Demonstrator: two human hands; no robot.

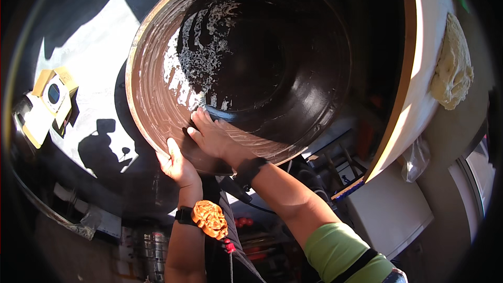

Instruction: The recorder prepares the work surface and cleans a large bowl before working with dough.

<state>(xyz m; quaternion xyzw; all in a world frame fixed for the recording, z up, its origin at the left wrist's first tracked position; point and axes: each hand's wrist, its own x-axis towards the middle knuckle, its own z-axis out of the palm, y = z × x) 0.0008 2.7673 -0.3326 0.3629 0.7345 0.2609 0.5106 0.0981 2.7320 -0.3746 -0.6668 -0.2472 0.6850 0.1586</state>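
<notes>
A large dark brown glazed basin (314, 74) is tipped so that I look into it. White floury residue and bits of dough (204, 55) cling to its inner left wall, streaked in curved lines. My left hand (177, 165) grips the basin's lower left rim, thumb inside and the other fingers hidden under it. My right hand (214, 135) lies palm down against the inner wall near the lower rim, thumb apart, fingertips at the lower end of the residue. Nothing shows in its grasp. A bluish streak beside the fingertips may be a reflection.
At right, a pale lump of dough (452, 65) rests on a board or tabletop with a wooden edge (406, 67). A clear plastic bag (415, 161) hangs below. An opened cardboard box (65, 78) with a round device stands left. A carved pendant (211, 220) dangles by my left wrist.
</notes>
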